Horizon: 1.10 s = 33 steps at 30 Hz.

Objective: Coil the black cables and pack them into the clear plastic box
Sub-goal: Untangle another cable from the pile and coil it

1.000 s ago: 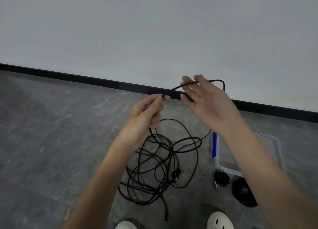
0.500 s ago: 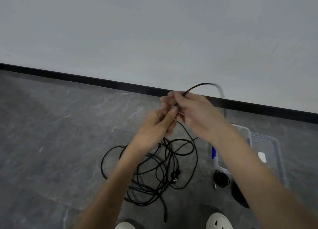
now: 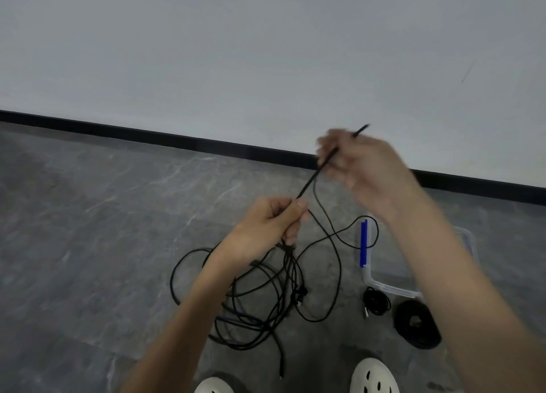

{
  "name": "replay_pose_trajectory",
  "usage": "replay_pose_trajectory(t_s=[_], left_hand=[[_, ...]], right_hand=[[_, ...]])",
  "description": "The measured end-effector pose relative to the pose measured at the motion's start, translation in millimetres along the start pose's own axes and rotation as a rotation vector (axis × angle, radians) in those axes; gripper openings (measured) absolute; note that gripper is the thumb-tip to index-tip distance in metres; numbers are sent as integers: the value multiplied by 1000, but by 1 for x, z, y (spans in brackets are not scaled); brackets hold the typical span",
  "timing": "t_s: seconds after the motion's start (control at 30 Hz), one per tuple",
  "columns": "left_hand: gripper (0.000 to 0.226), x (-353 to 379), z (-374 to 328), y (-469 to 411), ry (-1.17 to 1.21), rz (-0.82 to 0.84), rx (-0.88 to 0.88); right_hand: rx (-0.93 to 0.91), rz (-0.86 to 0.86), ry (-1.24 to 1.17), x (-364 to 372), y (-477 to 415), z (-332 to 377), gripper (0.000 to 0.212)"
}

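Clenched round a thin black cable: fingers of the left hand. Curled about the same strand, though blurred: the right hand, up at one o'clock. Pulled straight between the two, probably to measure out a loop. Trailed below into a loose tangle on the grey marbled floor. At four o'clock of the tangle, a clear plastic box, contents hidden by the forearm. Just outside its near rim, not yet packed: a small black coil and a thicker black coil.

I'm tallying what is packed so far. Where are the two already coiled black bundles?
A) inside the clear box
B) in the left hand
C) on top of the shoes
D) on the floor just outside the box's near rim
D: the small coil and the larger coil lie on the floor, just outside the near rim of the clear box.
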State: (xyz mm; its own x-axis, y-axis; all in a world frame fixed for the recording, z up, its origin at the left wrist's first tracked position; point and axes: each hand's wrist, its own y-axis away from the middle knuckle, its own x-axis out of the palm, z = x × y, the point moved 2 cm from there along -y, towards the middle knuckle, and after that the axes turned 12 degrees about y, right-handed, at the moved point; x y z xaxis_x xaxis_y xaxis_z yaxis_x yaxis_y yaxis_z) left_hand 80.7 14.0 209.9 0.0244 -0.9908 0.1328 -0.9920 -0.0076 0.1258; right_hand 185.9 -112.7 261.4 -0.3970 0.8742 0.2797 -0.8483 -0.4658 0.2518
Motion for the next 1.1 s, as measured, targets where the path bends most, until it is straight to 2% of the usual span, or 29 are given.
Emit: replay_pose_trajectory(t_s=[0.1, 0.17, 0.23, 0.33, 0.4, 0.47, 0.57, 0.63, 0.67, 0.7, 0.83, 0.9, 0.97, 1.03, 1.1], left_hand=[[30, -3, 7, 6, -170, 92, -71], [30, -2, 13, 4, -282, 87, -94], [32, 1, 13, 1, -214, 16, -85], [34, 6, 5, -3, -62, -38, -23], [34, 8, 3, -4, -50, -26, 15], [34, 5, 3, -2, -47, -23, -7], [33, -5, 5, 3, -149, 54, -43], [33, -10, 7, 7, -197, 89, -85], [33, -10, 7, 7, -174, 80, -99], [34, -8, 6, 7, -130, 66, -103], [34, 9, 0, -1, 29, 41, -49], [33, 10, 1, -1, 47, 43, -42], [33, 6, 5, 2, 13, 65, -73], [32, 3, 8, 6, -22, 101, -110], [32, 3, 8, 5, -19, 100, -107]], right_hand=[[-152, -186, -479, -34, -8, 18, 21], [-150, -145, -540, -37, -7, 15, 19], [-37, 9, -355, -21, -2, 5, 14], [102, 315, 150, 14, 10, -15, 31], [85, 381, 328, 27, 15, -22, 31], [10, 286, 309, 27, 12, -14, 19], [-126, -15, -95, -4, 1, 14, 21], [-195, -112, -342, -28, -4, 29, 20], [-193, -110, -350, -33, -4, 30, 19], [-142, -75, -280, -31, -3, 26, 18], [111, 238, 328, 9, 12, -14, 20], [93, 213, 365, 15, 12, -17, 21], [27, 72, 175, 3, 4, -7, 19], [-33, -81, -145, -18, -4, 7, 17], [-53, -127, -377, -32, -9, 8, 16]])
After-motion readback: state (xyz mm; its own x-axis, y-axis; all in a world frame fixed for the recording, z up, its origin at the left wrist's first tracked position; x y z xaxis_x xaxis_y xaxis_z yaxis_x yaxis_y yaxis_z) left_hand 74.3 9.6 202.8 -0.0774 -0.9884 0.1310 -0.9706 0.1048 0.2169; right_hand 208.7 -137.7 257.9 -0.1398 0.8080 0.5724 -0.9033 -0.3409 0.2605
